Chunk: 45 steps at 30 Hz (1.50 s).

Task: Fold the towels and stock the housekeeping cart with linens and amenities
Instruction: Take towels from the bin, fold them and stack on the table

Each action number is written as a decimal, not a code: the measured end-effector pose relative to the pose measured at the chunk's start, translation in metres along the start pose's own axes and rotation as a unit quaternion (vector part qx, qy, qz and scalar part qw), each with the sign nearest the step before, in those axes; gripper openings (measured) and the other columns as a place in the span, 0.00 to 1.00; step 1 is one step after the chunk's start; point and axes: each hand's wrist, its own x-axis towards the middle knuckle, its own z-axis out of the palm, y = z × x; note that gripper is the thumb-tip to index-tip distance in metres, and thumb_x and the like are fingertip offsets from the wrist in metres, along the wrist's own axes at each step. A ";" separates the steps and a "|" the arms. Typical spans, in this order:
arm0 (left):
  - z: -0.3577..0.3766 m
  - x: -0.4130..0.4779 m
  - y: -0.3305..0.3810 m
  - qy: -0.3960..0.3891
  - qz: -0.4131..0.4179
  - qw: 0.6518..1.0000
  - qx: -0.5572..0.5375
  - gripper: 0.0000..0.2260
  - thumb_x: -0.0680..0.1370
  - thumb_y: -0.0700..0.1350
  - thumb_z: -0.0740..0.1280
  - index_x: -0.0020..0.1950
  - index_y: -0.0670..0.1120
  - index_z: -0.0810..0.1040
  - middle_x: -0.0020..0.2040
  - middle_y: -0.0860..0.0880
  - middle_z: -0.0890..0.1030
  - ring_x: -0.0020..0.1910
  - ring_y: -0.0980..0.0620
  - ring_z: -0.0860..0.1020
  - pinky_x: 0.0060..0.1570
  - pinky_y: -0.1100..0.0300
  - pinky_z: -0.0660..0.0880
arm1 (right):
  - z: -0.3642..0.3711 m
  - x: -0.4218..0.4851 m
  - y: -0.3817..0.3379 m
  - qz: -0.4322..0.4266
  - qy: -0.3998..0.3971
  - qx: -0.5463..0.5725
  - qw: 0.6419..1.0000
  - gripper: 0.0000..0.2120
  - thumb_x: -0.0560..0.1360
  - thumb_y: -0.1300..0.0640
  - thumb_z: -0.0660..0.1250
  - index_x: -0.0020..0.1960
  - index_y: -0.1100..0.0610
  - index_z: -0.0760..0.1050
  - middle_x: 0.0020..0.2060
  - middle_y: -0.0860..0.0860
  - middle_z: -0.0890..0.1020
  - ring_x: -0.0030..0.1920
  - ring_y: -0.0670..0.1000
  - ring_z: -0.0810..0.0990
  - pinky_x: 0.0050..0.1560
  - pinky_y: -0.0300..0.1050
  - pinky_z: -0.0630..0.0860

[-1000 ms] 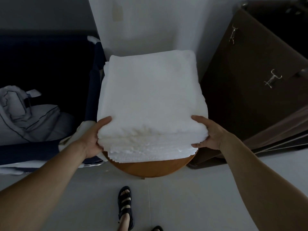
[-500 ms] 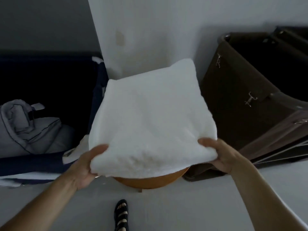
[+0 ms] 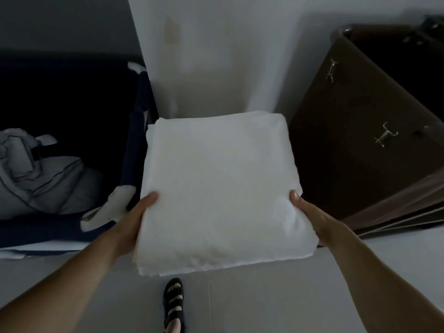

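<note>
Head view: a stack of folded white towels (image 3: 221, 188) is carried between both hands, in front of a pale wall (image 3: 216, 56) and above the floor (image 3: 264, 304). The left hand (image 3: 134, 222) clamps the near left side and the right hand (image 3: 310, 217) the near right side. Each thumb lies on top, and the fingers go out of sight beneath. Whether anything under the stack bears it cannot be told, since the towels hide what lies below.

The main risk is the grip itself. Both hands hold the near half only, so the far half probably hangs unsupported and may sag or tip away. The layers show loose at the near edge. If the squeeze slackens, the lower towels could slide out, the folds would open, and clean linen would land on the floor beside the sandalled foot (image 3: 174, 301).

A navy bin (image 3: 137, 131) holding a grey bundle (image 3: 36, 174) stands just to the left, and a brown hamper (image 3: 360, 140) just to the right. Swinging the stack either way could catch a corner on a rim and skew the pile. The light is also dim, which makes judging that clearance harder.
</note>
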 end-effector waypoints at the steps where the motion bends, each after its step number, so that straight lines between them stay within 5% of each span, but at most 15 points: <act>1: 0.001 0.003 0.003 0.007 0.009 1.000 0.003 0.25 0.69 0.66 0.69 0.57 0.50 0.84 0.57 0.44 0.84 0.53 0.45 0.84 0.43 0.51 0.79 | 0.001 0.002 -0.002 -0.002 0.018 -0.007 1.000 0.34 0.64 0.30 0.72 0.62 0.51 0.80 0.57 0.56 0.84 0.55 0.57 0.84 0.43 0.48 0.83; 4: 0.004 0.008 0.010 0.016 0.017 1.000 0.010 0.26 0.66 0.65 0.72 0.57 0.50 0.84 0.55 0.44 0.84 0.52 0.45 0.84 0.44 0.51 0.78 | 0.005 0.005 -0.013 0.024 0.033 -0.050 0.998 0.38 0.58 0.31 0.77 0.61 0.51 0.77 0.52 0.54 0.86 0.50 0.56 0.86 0.40 0.48 0.81; 8: 0.001 0.004 0.009 0.022 -0.001 1.000 0.016 0.27 0.62 0.57 0.77 0.57 0.48 0.80 0.49 0.43 0.86 0.43 0.44 0.85 0.32 0.54 0.81 | 0.004 0.001 -0.028 0.047 0.015 -0.070 0.996 0.41 0.49 0.37 0.82 0.58 0.50 0.77 0.47 0.53 0.87 0.44 0.55 0.87 0.35 0.47 0.82; 12: -0.003 0.006 0.006 -0.008 -0.010 1.000 0.017 0.33 0.59 0.60 0.81 0.59 0.48 0.80 0.54 0.42 0.85 0.49 0.43 0.84 0.36 0.53 0.82 | 0.005 0.004 -0.034 0.051 -0.060 -0.034 0.996 0.42 0.56 0.45 0.84 0.65 0.58 0.75 0.56 0.58 0.84 0.54 0.60 0.84 0.42 0.50 0.83; 15: 0.002 0.017 0.016 0.036 0.005 0.999 -0.011 0.19 0.70 0.62 0.71 0.48 0.48 0.87 0.46 0.44 0.86 0.42 0.45 0.85 0.30 0.55 0.81 | 0.005 0.013 -0.039 0.021 -0.061 0.017 0.998 0.45 0.50 0.40 0.86 0.61 0.59 0.80 0.57 0.60 0.84 0.54 0.60 0.84 0.43 0.51 0.83; 17: 0.008 0.023 0.023 0.054 0.011 0.998 -0.010 0.18 0.70 0.64 0.70 0.39 0.49 0.88 0.42 0.45 0.86 0.37 0.47 0.85 0.27 0.55 0.80 | 0.008 0.020 -0.047 -0.008 -0.040 0.040 0.998 0.40 0.47 0.36 0.84 0.54 0.55 0.85 0.52 0.57 0.86 0.49 0.57 0.86 0.39 0.48 0.83; 22: 0.012 0.026 0.028 0.081 -0.009 0.997 0.000 0.27 0.62 0.67 0.73 0.51 0.49 0.84 0.45 0.43 0.86 0.39 0.43 0.85 0.34 0.55 0.79 | 0.018 0.026 -0.058 -0.018 0.013 0.019 1.000 0.24 0.57 0.37 0.81 0.48 0.49 0.86 0.48 0.54 0.87 0.45 0.55 0.87 0.33 0.47 0.82; 24: 0.014 0.023 0.028 0.072 -0.016 0.997 0.010 0.27 0.63 0.64 0.74 0.54 0.48 0.81 0.45 0.44 0.86 0.39 0.43 0.85 0.36 0.55 0.78 | 0.020 0.028 -0.056 -0.016 0.050 0.022 0.998 0.27 0.58 0.41 0.83 0.54 0.48 0.82 0.48 0.52 0.87 0.44 0.54 0.87 0.32 0.46 0.82; 30: 0.016 0.008 0.031 0.069 0.013 0.997 0.018 0.25 0.60 0.61 0.75 0.51 0.49 0.80 0.41 0.45 0.86 0.35 0.46 0.85 0.27 0.57 0.79 | 0.020 0.015 -0.047 -0.027 0.079 0.018 0.996 0.25 0.57 0.44 0.83 0.49 0.47 0.79 0.38 0.49 0.87 0.35 0.51 0.86 0.24 0.45 0.79; 35: 0.023 -0.001 0.023 0.062 0.017 0.998 0.020 0.22 0.66 0.57 0.73 0.55 0.48 0.80 0.44 0.42 0.86 0.37 0.44 0.85 0.28 0.55 0.80 | 0.025 0.008 -0.032 -0.027 0.070 0.001 0.997 0.24 0.66 0.46 0.78 0.58 0.50 0.76 0.43 0.50 0.87 0.40 0.52 0.86 0.27 0.43 0.80; 45: 0.060 -0.078 0.048 0.087 0.092 0.990 0.062 0.14 0.69 0.49 0.74 0.51 0.43 0.82 0.41 0.41 0.86 0.36 0.43 0.85 0.32 0.53 0.81 | 0.056 -0.058 -0.062 -0.090 0.047 0.002 0.995 0.15 0.71 0.58 0.74 0.56 0.57 0.77 0.43 0.55 0.87 0.40 0.56 0.87 0.31 0.47 0.81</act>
